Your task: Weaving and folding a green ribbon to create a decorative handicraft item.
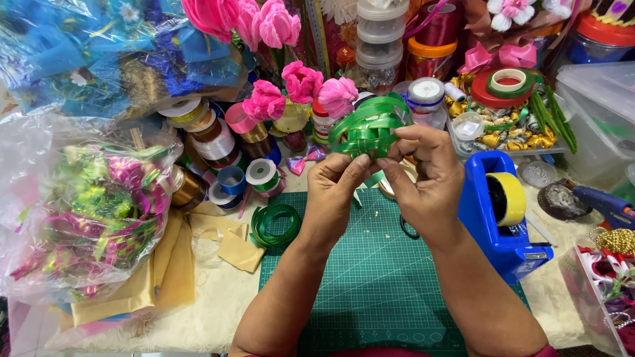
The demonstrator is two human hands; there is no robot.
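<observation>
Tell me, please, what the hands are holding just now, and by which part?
Both hands, left and right, hold a looped bow of green ribbon, pinching it at its lower middle where the loops gather.

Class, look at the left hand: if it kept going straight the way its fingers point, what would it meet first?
Probably the green ribbon bow that the left hand already touches; behind it, the pink flowers, though depth is unclear.

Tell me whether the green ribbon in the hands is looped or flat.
Looped: the green ribbon forms several stacked loops, pinched at the bottom by the left hand and right hand.
</observation>
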